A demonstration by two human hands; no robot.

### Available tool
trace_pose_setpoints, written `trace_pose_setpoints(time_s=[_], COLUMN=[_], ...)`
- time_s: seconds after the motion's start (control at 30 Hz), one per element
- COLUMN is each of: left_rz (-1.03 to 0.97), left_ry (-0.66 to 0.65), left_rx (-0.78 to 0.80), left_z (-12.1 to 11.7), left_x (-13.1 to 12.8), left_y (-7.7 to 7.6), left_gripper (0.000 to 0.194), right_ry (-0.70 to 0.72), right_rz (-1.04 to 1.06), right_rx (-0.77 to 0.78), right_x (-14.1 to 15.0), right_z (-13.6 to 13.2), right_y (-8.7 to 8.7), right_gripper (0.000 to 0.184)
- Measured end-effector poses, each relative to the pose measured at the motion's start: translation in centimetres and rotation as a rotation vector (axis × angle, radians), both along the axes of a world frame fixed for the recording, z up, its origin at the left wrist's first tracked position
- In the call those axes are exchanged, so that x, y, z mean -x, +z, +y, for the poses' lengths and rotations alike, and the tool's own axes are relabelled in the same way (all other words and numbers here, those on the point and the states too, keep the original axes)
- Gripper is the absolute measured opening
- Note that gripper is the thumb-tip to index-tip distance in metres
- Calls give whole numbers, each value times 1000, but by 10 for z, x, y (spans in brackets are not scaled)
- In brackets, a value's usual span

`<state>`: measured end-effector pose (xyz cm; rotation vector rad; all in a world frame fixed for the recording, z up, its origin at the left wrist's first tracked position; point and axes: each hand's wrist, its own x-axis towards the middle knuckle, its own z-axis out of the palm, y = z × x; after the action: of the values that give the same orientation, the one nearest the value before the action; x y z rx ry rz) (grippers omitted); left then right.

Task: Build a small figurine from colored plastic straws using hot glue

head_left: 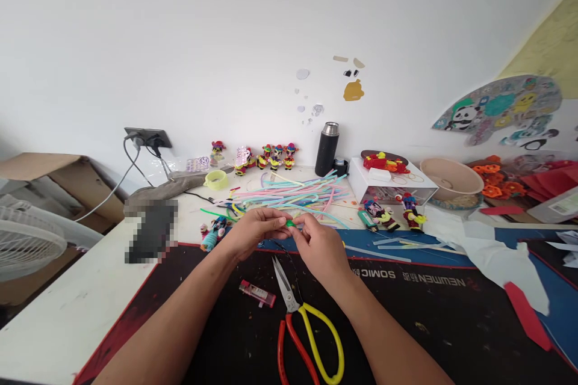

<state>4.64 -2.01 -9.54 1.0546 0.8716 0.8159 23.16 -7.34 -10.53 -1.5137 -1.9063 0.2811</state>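
So we're working with a tiny green piece (289,224) here, and it's sitting right between the fingertips of both hands. Our left hand (262,228) is pinching it from the left with thumb and forefinger, and our right hand (321,246) is pinching from the other side, thumb up close to it. The fingers are covering a lot, so we're not able to tell its full shape.

Room-wise, we're holding it near the far edge of the black mat (226,337), with a messy heap of pastel strands (289,195) lying just beyond. The scissors (289,298) are lying between our arms, tips pointing toward the hands, and a pink lighter (257,293) is resting just left of them, so that pocket's looking kinda crowded. A small blue doll (211,239) is sitting near our left wrist. We're seeing the most room on the right, where the mat is stretching well past the arm.
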Motion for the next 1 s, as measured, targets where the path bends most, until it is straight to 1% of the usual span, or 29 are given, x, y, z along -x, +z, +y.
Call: trace_pose_setpoints(time_s=[0.2, 0.37, 0.53, 0.63, 0.7, 0.77, 0.87, 1.0], left_rz=[110, 174, 284, 458, 629, 801, 1003, 1164], left_ry=[-20, -8, 13, 51, 89, 110, 87, 26], left_rx=[-154, -204, -281, -397, -507, -608, -726, -866], left_z=[2, 2, 6, 9, 10, 10, 9, 7], left_x=[2, -1, 4, 9, 11, 11, 11, 8], left_y=[4, 3, 1, -1, -4, -6, -10, -13], left_gripper=[42, 33, 29, 24, 17, 16, 20, 23], right_ry=[9, 17, 13, -12, -19, -12, -1, 8], right_rz=[-11, -28, 8, 31, 40, 51, 68, 72], right_rx=[11, 44, 57, 41, 34, 33, 36, 43], right_x=[1, 2, 2, 1, 2, 2, 2, 2], right_z=[-1, -1, -2, -3, -3, -3, -3, -3], right_y=[0, 2, 4, 6, 7, 7, 7, 7], right_gripper=[16, 16, 20, 22, 23, 23, 23, 23])
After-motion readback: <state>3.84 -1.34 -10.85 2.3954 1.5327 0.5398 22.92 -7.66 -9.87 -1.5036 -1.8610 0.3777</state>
